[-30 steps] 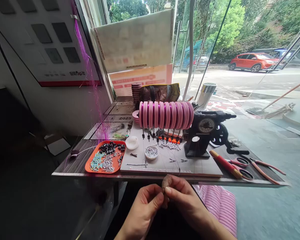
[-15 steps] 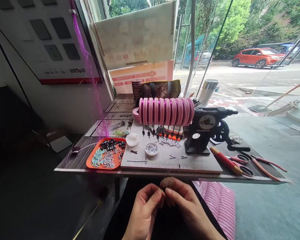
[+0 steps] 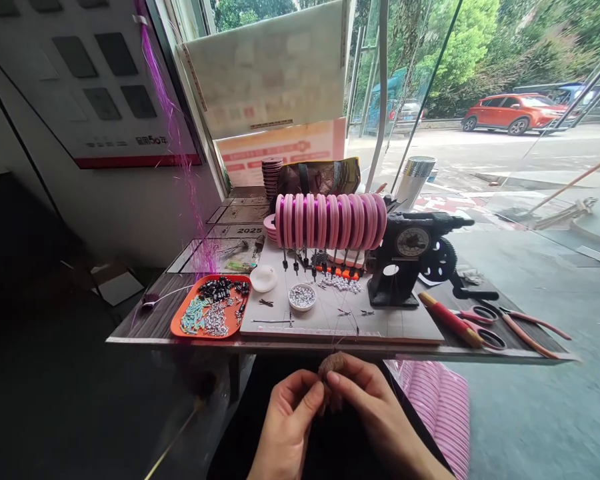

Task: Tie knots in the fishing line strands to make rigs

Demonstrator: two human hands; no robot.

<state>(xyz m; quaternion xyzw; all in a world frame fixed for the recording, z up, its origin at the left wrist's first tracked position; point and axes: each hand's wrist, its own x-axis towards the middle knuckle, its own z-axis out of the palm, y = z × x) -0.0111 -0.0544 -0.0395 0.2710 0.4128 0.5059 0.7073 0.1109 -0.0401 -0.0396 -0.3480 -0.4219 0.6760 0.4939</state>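
Low in front of the table edge, my left hand (image 3: 295, 413) and my right hand (image 3: 363, 393) meet at the fingertips. Both are closed in a pinch. A thin line (image 3: 336, 343) runs from between the fingers up over the edge of the white board (image 3: 320, 328); whatever else the fingertips cover is hidden. On the board, small metal pieces (image 3: 367, 312) lie near the line. A white dish (image 3: 302, 298) of silvery beads stands behind them. Above it, a row of pink spools (image 3: 333, 222) is mounted on a black hand-cranked winder (image 3: 397, 257), with dark weighted ends hanging below.
An orange tray (image 3: 177, 323) with black, green and silver small parts stands at the left. Scissors (image 3: 485, 317), a red-handled tool (image 3: 450, 320) and pliers (image 3: 535, 330) lie at the right. Purple strands (image 3: 167, 100) hang at the left. Packed pink spools (image 3: 443, 413) stand below the table.
The hands keep the same pinch, with only a slight shift of the fingers. The whole view has moved a little; nothing on the table has visibly moved.
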